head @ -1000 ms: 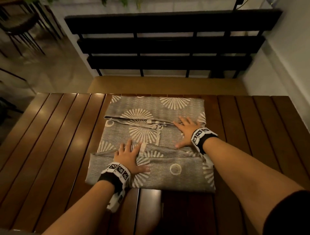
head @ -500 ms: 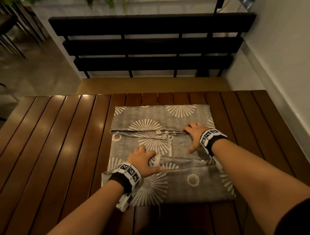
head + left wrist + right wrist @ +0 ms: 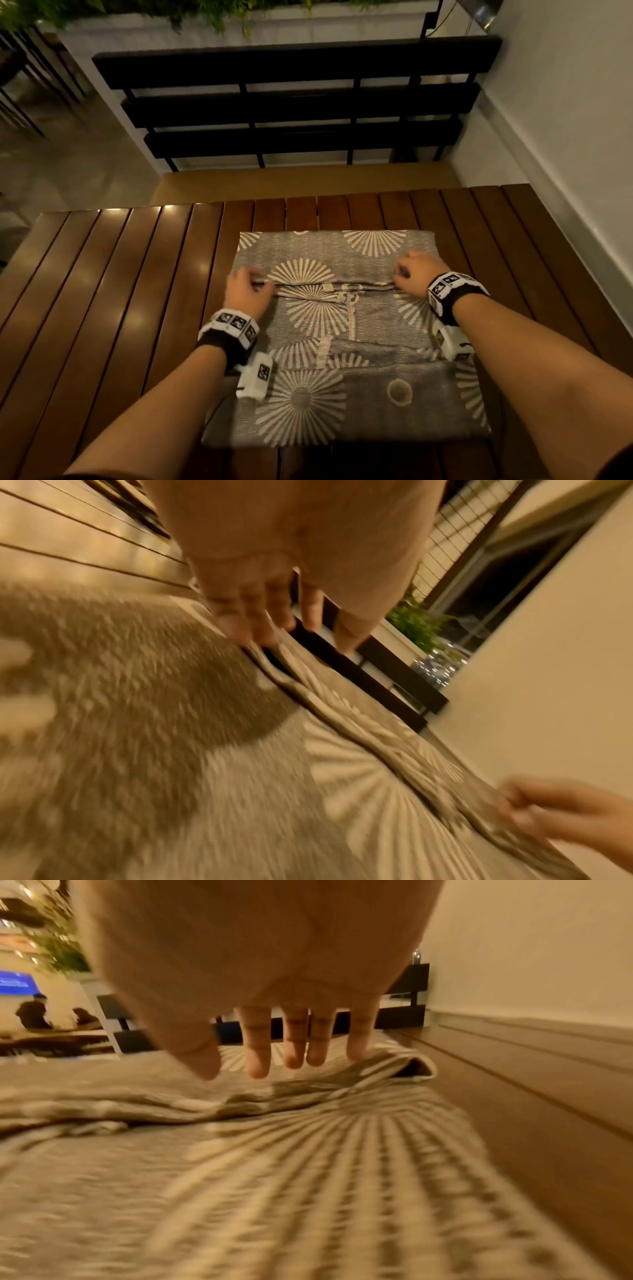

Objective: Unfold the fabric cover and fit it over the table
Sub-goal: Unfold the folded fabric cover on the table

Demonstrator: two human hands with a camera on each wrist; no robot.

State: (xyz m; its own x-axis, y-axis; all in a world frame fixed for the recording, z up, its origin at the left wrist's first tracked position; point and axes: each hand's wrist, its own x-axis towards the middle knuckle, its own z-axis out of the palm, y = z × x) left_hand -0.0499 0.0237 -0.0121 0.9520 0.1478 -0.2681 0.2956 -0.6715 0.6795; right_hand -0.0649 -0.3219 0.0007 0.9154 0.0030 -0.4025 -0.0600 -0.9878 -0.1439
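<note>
A grey fabric cover [image 3: 342, 342] with white sunburst prints lies folded in a flat square on the dark wooden slatted table [image 3: 120, 308]. Its far flap ends in a fold edge that runs across the middle. My left hand [image 3: 246, 287] is at the left end of that edge, fingers curled over it and thumb on the near side. My right hand [image 3: 416, 275] is at the right end, pinching the edge. In the left wrist view my fingers [image 3: 240, 615] sit on the fold of the cover [image 3: 171, 723]. In the right wrist view my fingertips [image 3: 257, 1064] meet the slightly raised flap [image 3: 394, 1064].
A black slatted bench back [image 3: 298, 102] and its tan seat [image 3: 308, 181] stand just past the table's far edge. A white wall [image 3: 565, 137] runs close along the right side. Dark chairs [image 3: 34, 68] stand at the far left. Bare table slats lie left of the cover.
Both hands have moved away from me to the far fold edge. The left hand left the near flap and went to the edge's left end; the right hand's fingers curled onto it.
</note>
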